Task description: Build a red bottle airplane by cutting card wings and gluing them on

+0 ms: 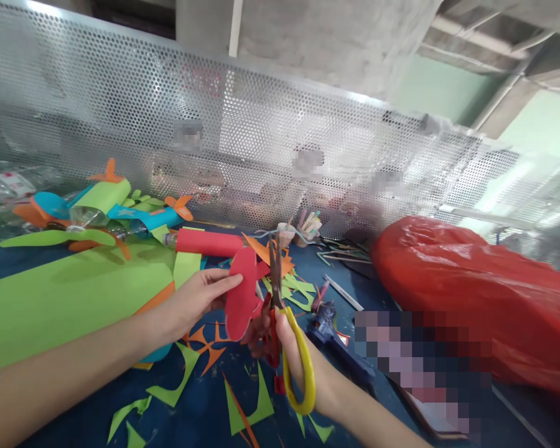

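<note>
And here we are in what looks like a craft workshop; paper offcuts (172, 396) litter the blue desk (200, 429), scissors (276, 280) are out, a glue gun (338, 348) lies handy; paper-winged bottle models (156, 218) crowd the left; behind runs a perforated metal screen (261, 118), beneath bare concrete (317, 43), hardly homely!

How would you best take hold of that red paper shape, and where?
Probably with a pinch near its left edge, coming from the left, as the left hand does. The red paper is thin and nearly upright, and the scissors stand on its right.
</note>
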### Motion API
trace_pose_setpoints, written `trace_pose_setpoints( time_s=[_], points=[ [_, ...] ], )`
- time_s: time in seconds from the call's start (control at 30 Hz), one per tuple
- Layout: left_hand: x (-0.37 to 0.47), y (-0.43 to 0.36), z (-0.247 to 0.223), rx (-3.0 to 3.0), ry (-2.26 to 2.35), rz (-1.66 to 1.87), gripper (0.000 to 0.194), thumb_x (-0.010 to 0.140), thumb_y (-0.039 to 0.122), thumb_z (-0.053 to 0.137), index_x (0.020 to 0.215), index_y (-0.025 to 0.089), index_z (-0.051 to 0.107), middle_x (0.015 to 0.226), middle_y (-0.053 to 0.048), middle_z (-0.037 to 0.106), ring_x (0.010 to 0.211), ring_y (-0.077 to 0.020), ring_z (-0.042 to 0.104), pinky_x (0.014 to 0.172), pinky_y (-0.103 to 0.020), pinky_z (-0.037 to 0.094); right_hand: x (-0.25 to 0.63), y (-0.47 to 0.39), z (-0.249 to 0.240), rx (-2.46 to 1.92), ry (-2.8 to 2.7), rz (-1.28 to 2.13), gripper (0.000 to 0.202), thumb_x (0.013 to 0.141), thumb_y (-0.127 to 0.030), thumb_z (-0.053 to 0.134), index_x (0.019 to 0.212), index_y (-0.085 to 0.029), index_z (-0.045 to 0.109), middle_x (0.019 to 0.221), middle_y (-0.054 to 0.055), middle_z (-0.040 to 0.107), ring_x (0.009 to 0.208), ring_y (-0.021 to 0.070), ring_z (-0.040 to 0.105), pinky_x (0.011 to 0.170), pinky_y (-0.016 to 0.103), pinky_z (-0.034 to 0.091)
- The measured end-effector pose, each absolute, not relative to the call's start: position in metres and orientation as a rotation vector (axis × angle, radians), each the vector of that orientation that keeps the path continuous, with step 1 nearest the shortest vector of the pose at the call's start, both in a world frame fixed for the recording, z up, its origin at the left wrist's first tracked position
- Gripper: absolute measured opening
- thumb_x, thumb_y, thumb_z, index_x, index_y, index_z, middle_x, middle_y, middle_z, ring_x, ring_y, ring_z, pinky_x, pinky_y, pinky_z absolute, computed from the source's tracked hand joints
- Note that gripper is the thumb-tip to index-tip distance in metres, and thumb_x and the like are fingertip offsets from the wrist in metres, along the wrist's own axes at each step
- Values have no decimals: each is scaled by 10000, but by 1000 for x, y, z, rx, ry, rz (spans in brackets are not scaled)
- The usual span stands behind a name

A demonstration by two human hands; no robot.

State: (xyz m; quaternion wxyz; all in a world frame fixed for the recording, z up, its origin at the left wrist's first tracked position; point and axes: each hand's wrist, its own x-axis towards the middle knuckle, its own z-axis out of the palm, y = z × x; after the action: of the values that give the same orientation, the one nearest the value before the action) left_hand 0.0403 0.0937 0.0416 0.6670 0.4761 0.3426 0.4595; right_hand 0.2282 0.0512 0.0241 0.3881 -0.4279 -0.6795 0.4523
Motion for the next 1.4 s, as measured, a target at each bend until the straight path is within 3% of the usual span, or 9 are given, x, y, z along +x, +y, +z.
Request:
trace_pose_setpoints(
  time_s=[0.23,0.53,1.0,1.4],
  points=[
    [43,86,52,1058,757,1151,181,764,359,695,826,192,730,787,-30,741,713,-170,676,694,-275,552,231,39,41,-1168,-1983,1187,513,904,-634,255,702,-204,448,608,-13,488,548,120,444,505,231,388],
    [46,79,54,1060,735,1162,166,797,314,680,889,186,731,786,-14,750,702,-138,671,682,-234,539,225,33,55,-1155,-2030,1067,501,886,-660,252,703,-217,398,661,-21,433,586,126,425,571,261,434],
    [50,75,51,1054,741,1174,186,813,311,663,931,184,730,811,-26,759,704,-151,685,727,-260,543,231,40,29,-1163,-2064,1102,468,917,-614,243,929,-198,458,678,-17,454,582,127,446,574,259,444],
    [54,71,51,1038,794,1169,206,790,334,670,902,172,732,809,-37,756,704,-170,680,729,-287,537,227,45,28,-1141,-1930,1037,552,860,-682,304,814,-196,560,581,-1,494,563,151,471,513,252,379]
  ],
)
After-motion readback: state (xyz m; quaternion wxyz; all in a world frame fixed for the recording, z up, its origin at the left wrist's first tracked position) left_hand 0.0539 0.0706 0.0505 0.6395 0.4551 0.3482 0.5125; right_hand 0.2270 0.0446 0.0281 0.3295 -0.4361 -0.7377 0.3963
